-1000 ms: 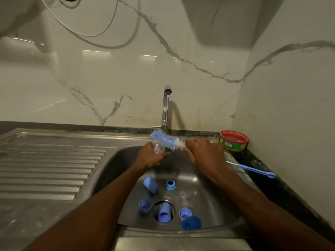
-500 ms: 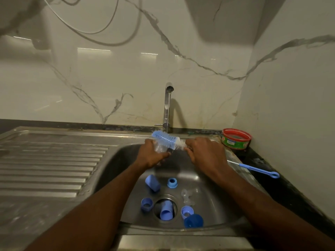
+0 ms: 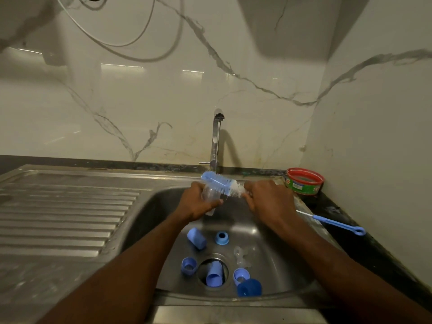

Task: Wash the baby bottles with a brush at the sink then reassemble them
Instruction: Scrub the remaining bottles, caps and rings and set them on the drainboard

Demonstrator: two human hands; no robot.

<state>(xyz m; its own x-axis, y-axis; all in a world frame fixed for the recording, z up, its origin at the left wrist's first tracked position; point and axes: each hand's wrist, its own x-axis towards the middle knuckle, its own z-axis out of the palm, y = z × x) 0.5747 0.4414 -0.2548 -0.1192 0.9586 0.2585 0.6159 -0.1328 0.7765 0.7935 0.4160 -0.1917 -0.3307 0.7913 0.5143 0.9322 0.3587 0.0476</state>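
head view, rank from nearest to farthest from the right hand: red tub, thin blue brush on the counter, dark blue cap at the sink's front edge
1. Red tub: on the counter in the back corner, just right of the right hand.
2. Thin blue brush: on the counter to the right; its bristle tip looks about as near as the tub, too close to call.
3. Dark blue cap: at the sink's front edge, plainly farthest.

Glossy veined marble walls (image 3: 145, 108) meet at a corner above a dark, perhaps stone, counter (image 3: 336, 213).

Brushed steel sink (image 3: 149, 206), glossy marble-look wall (image 3: 140, 108), clear plastic bottle (image 3: 209, 195), bristly brush (image 3: 221, 183).
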